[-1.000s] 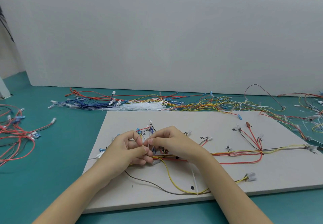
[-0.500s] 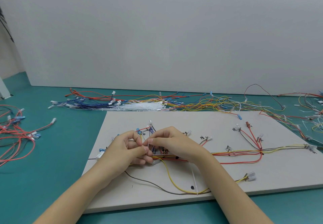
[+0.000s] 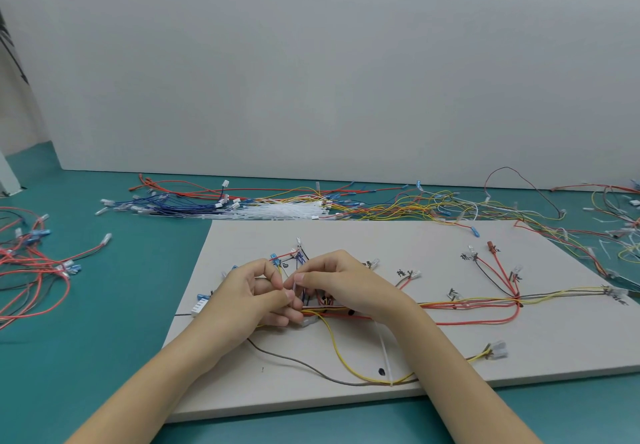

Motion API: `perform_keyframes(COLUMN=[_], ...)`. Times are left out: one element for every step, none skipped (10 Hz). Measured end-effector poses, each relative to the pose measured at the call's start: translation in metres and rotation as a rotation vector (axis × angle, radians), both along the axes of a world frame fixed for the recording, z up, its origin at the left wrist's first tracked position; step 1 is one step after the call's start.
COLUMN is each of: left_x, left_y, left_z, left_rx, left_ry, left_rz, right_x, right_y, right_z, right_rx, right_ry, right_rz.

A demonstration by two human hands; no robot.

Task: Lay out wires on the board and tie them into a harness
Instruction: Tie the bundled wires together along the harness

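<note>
**Both hands pinch a cable tie at the wire bundle**

On the pale board [image 3: 398,235], toward its left half, the left hand [image 3: 249,298] and right hand [image 3: 343,284] meet with fingers curled. Between their fingertips stands a thin white cable tie [image 3: 294,287], pinched by both, just above the bundle of red and yellow wires [image 3: 467,303] that runs toward the board's right edge. A loose cable tie [image 3: 386,357] lies near the front edge, across a yellow wire [image 3: 343,362] and a brown wire [image 3: 294,362]. Beyond the board's far edge, spare wires [image 3: 194,206] and a heap of white ties [image 3: 277,209] lie on the green bench [image 3: 114,305].
</note>
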State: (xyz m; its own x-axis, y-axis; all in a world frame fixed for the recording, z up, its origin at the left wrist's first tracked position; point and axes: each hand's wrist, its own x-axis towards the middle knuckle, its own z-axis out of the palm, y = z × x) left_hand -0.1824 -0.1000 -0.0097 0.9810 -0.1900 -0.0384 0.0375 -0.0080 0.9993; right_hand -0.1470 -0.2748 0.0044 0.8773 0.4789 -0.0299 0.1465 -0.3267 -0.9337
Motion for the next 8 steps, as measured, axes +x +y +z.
perform_keyframes(left_x=[0.0001, 0.0008, 0.0011, 0.0011, 0.0008, 0.0003, 0.0001, 0.0], left_y=[0.0008, 0.001, 0.0006, 0.0007, 0.0007, 0.0002, 0.0, -0.0001], left_z=[-0.0002, -0.0007, -0.0014, -0.0017, -0.0013, -0.0008, -0.0004, -0.0001], left_rx=[-0.002, 0.0, 0.004, 0.006, 0.008, 0.008, 0.003, 0.0], left_ry=[0.0, 0.003, 0.005, 0.003, 0.003, 0.003, 0.004, 0.006], left_rz=[0.0, -0.005, -0.009, -0.006, -0.005, -0.004, -0.005, -0.007], right_x=[0.0004, 0.0003, 0.0001, 0.0001, 0.0003, 0.0007, 0.0007, 0.0006], right_y=[-0.0001, 0.0, 0.0002, 0.0005, 0.0009, 0.0004, 0.0001, 0.0003], right_z=[0.0, 0.0, -0.0002, -0.0003, -0.0005, -0.0009, -0.0015, -0.0024], right_rx=[0.003, 0.01, 0.003, -0.003, -0.001, 0.003, 0.021, 0.042], right_ry=[-0.002, 0.009, 0.003, -0.009, -0.01, -0.009, -0.006, -0.009], right_rz=[0.006, 0.006, -0.002, -0.01, -0.015, -0.013, -0.01, -0.006])
